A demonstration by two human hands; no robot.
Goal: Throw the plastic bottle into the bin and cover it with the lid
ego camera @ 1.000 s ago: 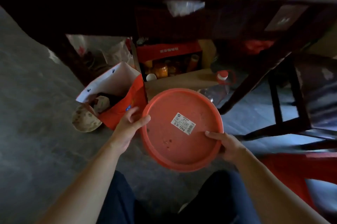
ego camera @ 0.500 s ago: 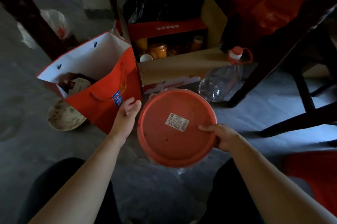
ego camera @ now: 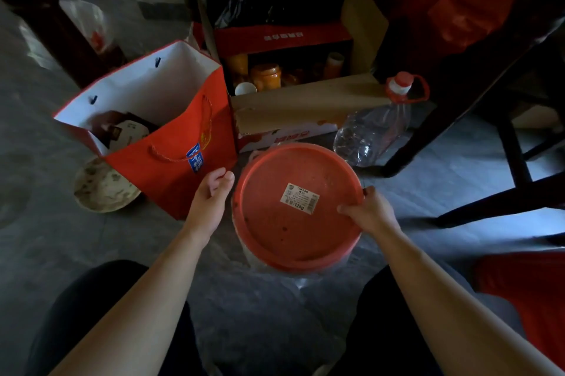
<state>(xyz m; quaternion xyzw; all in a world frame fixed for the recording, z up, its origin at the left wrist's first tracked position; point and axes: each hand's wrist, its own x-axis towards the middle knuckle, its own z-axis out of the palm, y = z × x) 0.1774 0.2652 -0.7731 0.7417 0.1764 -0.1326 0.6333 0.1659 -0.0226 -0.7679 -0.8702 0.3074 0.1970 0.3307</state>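
A round red lid (ego camera: 293,232) with a white sticker lies over a pale bin (ego camera: 244,241), of which only a strip of wall shows on the left. My right hand (ego camera: 371,212) grips the lid's right rim. My left hand (ego camera: 211,196) hovers just beside the lid's left rim, fingers loosely curled, holding nothing. A large clear plastic bottle (ego camera: 371,131) with a red cap and handle lies on the floor beyond the bin, to the right.
A red gift bag (ego camera: 171,143) stands left of the bin, a dirty bowl (ego camera: 104,186) beside it. Behind is a cardboard box (ego camera: 299,103) of jars. Dark chair legs (ego camera: 452,106) cross at right. My knees frame the bottom.
The lid has gone down from in front of me onto the bin. My left hand has come off its rim. The view has tilted down and nearer the floor.
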